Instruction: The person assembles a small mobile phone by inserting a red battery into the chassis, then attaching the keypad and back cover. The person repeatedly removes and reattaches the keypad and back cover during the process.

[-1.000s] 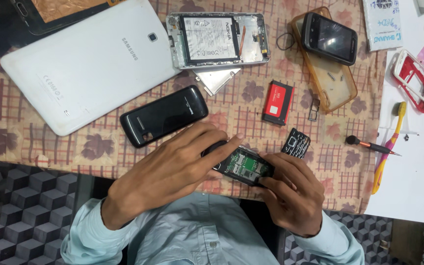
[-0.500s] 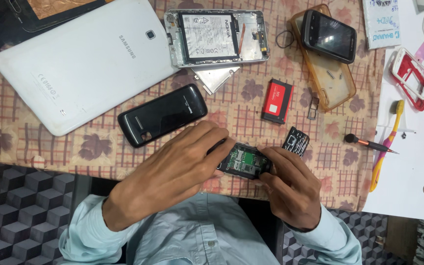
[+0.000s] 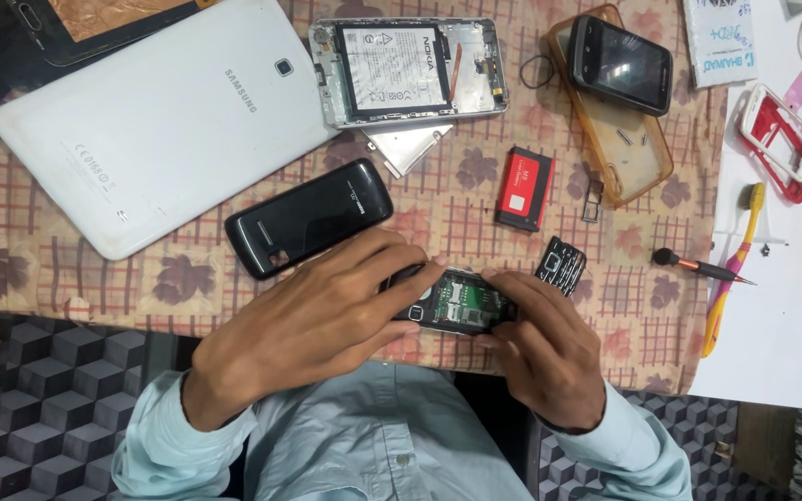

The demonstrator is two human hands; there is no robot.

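1. Opened phone body (image 3: pixel 457 303), its back off and green circuit parts showing, sits at the near edge of the table (image 3: pixel 39 269), held between both hands just above the patterned cloth.
2. Left hand (image 3: pixel 313 320) lies over the phone's left end; its fingers (image 3: pixel 401 264) are curled close together, tips wrapped onto the top and left side of the body.
3. Right hand (image 3: pixel 549 348) grips the right end; the thumb presses the near edge while the fingers fold over the far edge, bunched rather than spread.
4. How firmly either hand pinches the phone cannot be told.
5. Just beyond the right hand's fingertips lies a small black keypad piece (image 3: pixel 561 265), close to them, though contact cannot be told.
6. A black phone back cover (image 3: pixel 308 218) lies just beyond the left hand, tilted on the cloth.
7. A red battery (image 3: pixel 524 187) rests farther back, well apart from both hands.
8. A white tablet (image 3: pixel 155 116) lies face down at the far left.
9. A small screwdriver (image 3: pixel 698 267) rests to the right, at the cloth's edge.
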